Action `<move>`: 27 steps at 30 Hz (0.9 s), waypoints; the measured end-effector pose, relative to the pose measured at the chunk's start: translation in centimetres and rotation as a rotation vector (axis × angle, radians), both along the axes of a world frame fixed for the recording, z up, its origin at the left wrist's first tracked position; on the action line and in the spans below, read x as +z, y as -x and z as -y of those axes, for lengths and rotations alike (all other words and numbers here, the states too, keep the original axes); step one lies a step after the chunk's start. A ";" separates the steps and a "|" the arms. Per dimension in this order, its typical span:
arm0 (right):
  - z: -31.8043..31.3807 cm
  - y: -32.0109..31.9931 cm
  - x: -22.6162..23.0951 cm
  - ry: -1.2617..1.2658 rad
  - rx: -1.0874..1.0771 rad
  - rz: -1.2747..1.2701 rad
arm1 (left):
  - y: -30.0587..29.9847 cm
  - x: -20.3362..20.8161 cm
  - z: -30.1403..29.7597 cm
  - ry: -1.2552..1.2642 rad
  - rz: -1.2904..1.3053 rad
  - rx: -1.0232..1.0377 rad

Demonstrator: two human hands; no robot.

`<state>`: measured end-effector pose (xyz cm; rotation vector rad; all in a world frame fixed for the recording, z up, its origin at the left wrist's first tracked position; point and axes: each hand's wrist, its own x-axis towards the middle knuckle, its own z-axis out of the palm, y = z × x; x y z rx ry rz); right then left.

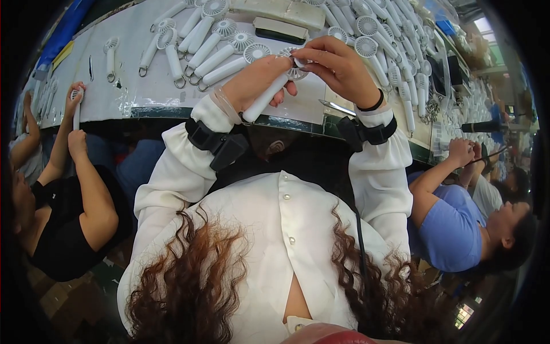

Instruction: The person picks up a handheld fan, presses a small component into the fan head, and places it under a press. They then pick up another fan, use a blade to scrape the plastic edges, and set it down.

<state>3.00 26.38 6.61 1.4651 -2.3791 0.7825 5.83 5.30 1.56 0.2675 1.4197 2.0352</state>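
While the white handheld fan (266,97) is held over the near edge of the worktable (137,86), its long axis is slanted, fan head (295,74) pointed away from the body and rightward, ringed handle end back toward the left wrist. Handle is wrapped by the curled left hand (259,80); thumb and fingertips of the right hand (339,66) are nearly closed at the fan head, can't tell if a small part is pinched. Any lettering on the fan can't be made out.
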 end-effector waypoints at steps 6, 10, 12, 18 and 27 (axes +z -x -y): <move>0.0 -0.2 0.0 -0.033 -0.040 -0.004 | -0.3 0.9 0.0 0.145 -0.040 -0.033; -0.1 0.0 0.5 -0.088 -0.024 0.013 | -0.4 0.7 0.0 0.133 -0.010 -0.063; -0.1 0.1 0.4 -0.089 -0.018 0.024 | -0.4 0.4 0.2 0.108 0.006 -0.074; -0.4 0.4 0.6 -0.097 0.024 0.087 | -0.3 -0.2 0.7 -0.066 0.074 -0.106; -0.4 0.3 0.4 -0.098 0.018 0.109 | -0.6 0.9 0.4 -0.017 0.137 -0.083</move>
